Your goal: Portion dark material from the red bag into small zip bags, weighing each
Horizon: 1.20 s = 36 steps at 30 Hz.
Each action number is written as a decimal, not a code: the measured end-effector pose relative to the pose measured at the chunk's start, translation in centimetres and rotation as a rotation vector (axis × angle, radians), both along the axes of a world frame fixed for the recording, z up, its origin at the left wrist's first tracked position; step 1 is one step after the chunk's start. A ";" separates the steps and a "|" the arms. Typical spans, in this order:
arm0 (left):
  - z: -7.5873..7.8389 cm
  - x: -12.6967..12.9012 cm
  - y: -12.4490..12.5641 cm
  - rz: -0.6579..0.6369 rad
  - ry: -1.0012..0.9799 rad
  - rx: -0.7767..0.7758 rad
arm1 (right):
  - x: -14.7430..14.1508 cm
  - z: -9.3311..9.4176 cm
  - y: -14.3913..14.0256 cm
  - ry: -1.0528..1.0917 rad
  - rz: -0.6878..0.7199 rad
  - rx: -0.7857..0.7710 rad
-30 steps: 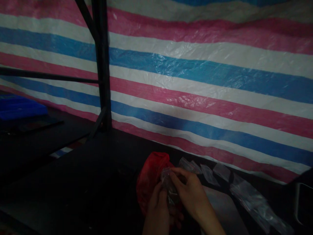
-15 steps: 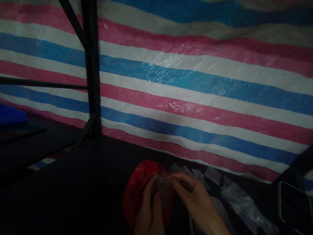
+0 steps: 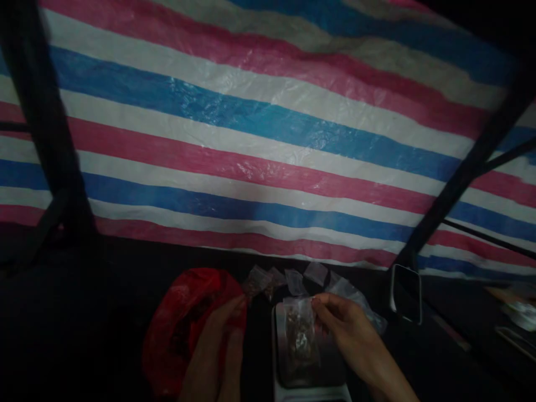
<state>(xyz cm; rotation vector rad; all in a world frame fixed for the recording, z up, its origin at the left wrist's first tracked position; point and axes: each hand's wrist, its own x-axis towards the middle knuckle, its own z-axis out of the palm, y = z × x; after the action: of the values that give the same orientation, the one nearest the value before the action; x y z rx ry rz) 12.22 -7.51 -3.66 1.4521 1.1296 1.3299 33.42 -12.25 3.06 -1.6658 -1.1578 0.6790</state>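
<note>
- A dark table (image 3: 125,312) runs along the striped tarp (image 3: 268,167); a small scale (image 3: 312,357) sits near its front edge.
- The red bag (image 3: 184,324) lies left of the scale, with the left hand (image 3: 218,352) resting on it, fingers loosely together.
- The clear pouch (image 3: 300,329) hangs upright over the scale, pinched at its top right corner by the right hand (image 3: 352,329).
</note>
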 end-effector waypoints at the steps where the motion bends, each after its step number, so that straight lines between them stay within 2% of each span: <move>1: -0.3 0.0 0.1 -0.024 0.034 0.017 | 0.7 -0.6 -0.3 -0.023 -0.018 -0.024; 7: -1.1 0.7 0.7 -0.044 0.130 0.131 | 3.7 -3.7 -0.5 -0.188 -0.148 -0.012; 11: -1.5 0.9 0.6 -0.040 0.185 0.162 | 5.8 -4.2 -0.5 -0.214 -0.244 0.055; 16: -2.0 0.7 0.7 -0.028 0.246 0.195 | 7.6 -4.7 -0.5 -0.241 -0.285 0.122; 25: -1.9 0.7 1.0 0.004 0.297 0.221 | 6.8 -5.0 -0.1 -0.266 -0.144 0.169; 36: -0.9 1.3 0.6 0.024 0.293 0.199 | 5.6 -4.4 -0.2 -0.310 -0.024 0.091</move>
<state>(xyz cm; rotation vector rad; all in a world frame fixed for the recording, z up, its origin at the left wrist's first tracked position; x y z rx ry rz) 13.50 -6.86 -4.61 1.8296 1.2290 1.3039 39.07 -12.41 -1.38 -1.7443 -1.3613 0.3539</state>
